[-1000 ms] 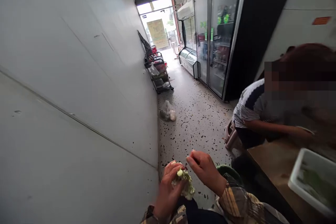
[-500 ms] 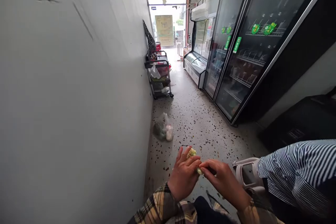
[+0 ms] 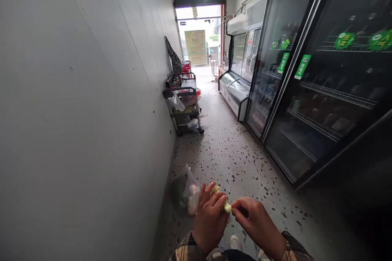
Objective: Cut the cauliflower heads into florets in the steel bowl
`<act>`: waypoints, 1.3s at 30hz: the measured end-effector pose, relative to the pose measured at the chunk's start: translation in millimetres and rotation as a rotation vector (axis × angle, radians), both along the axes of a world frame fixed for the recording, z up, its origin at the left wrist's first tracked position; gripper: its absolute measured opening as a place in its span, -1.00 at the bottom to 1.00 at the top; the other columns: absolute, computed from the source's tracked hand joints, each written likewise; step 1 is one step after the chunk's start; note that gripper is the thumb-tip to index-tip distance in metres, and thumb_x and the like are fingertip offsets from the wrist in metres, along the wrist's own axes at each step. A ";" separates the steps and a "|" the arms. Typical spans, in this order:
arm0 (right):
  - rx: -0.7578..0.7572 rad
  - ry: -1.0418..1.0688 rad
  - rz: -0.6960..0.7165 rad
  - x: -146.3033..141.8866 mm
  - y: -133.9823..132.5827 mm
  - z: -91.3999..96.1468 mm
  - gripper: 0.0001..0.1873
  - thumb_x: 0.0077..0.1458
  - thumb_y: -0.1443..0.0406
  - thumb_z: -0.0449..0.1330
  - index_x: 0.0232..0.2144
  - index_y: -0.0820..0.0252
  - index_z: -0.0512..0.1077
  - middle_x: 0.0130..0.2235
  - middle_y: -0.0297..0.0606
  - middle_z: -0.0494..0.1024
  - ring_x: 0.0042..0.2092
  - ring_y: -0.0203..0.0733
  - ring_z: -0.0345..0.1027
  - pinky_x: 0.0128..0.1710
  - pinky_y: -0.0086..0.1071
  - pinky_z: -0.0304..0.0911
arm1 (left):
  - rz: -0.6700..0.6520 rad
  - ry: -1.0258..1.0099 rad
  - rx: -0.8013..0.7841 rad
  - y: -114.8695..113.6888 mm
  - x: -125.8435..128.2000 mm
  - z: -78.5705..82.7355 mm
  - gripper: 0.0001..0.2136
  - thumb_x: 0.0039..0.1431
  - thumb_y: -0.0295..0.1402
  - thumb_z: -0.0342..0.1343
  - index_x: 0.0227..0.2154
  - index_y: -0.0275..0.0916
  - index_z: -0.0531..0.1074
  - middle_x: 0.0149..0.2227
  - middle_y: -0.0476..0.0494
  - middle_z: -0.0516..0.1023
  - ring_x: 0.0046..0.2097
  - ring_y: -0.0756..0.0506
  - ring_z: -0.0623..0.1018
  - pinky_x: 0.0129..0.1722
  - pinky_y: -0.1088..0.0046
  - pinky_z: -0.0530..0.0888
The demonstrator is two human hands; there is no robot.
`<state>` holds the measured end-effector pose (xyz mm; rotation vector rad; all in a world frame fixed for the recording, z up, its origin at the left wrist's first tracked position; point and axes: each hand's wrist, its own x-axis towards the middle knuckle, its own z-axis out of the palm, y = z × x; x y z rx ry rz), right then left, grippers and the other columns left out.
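Observation:
My left hand [image 3: 210, 221] is wrapped round a small pale green vegetable piece [image 3: 226, 206], whose tips show above and beside the fingers. My right hand [image 3: 255, 222] is pinched against the right end of that piece, fingertips touching it. Both hands are low in the middle of the view, above the speckled floor. Plaid sleeves cover both wrists.
A grey wall [image 3: 85, 122] runs close along the left. A clear plastic bag [image 3: 185, 193] lies on the floor by the wall, just beyond my hands. A metal trolley [image 3: 183, 104] stands farther down. Glass-door fridges [image 3: 306, 81] line the right side. The terrazzo floor [image 3: 239, 159] leads to a bright doorway.
The view has swung left and up, so the person in the striped shirt and the white tray are out of sight. My right hand has closed onto the vegetable piece.

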<state>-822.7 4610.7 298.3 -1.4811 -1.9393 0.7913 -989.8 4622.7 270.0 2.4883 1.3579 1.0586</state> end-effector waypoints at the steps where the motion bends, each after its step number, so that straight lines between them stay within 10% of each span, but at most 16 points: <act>1: 0.012 -0.015 0.023 4.7 30.9 3.2 -0.79 0.14 0.31 0.07 -0.49 0.17 0.43 -0.47 -0.33 0.49 -0.41 -0.26 0.35 -0.38 -0.42 0.18 | 0.021 0.014 0.001 26.4 4.7 2.7 -0.82 0.16 -0.47 0.06 -0.19 -0.16 0.44 -0.16 -0.04 0.59 0.20 -0.20 0.35 0.30 -0.06 0.07; 13: 0.022 -0.066 0.080 20.8 387.2 -15.4 -0.83 0.03 0.41 0.00 -0.57 0.15 0.22 -0.50 -0.36 0.38 -0.45 -0.30 0.22 -0.43 -0.44 0.07 | -0.056 -0.039 -0.082 369.1 38.1 -18.6 -0.77 0.16 -0.51 -0.04 -0.21 -0.15 0.46 -0.18 -0.08 0.60 0.11 -0.15 0.44 0.26 0.00 0.20; 23: -0.122 0.322 -0.353 76.7 662.0 1.4 -0.64 0.21 0.12 -0.09 -0.57 0.13 0.18 -0.59 -0.43 0.22 -0.52 -0.32 0.13 -0.50 -0.45 0.07 | -0.339 -0.144 -0.137 703.5 66.6 38.1 -0.91 0.17 -0.42 0.04 -0.42 -0.19 0.41 -0.37 -0.09 0.52 -0.20 -0.11 0.50 0.07 0.10 0.38; 31: -0.035 0.220 -0.223 92.2 892.0 -10.2 -0.80 0.09 0.15 0.16 -0.35 0.17 0.39 -0.47 -0.39 0.40 -0.40 -0.27 0.27 -0.38 -0.44 0.17 | -0.227 -0.093 -0.028 938.8 108.3 -12.4 -0.89 0.15 -0.36 0.13 -0.48 -0.16 0.39 -0.39 -0.04 0.53 -0.33 -0.08 0.49 -0.35 0.39 0.41; 39: -0.070 0.184 0.020 90.6 1158.5 13.5 -0.83 0.09 0.32 0.09 -0.29 0.17 0.47 -0.50 -0.40 0.41 -0.43 -0.30 0.26 -0.39 -0.46 0.15 | 0.094 0.020 0.151 1156.7 103.1 4.0 -0.93 0.13 -0.46 0.09 -0.39 -0.15 0.40 -0.43 -0.03 0.48 -0.38 -0.07 0.46 -0.38 0.40 0.40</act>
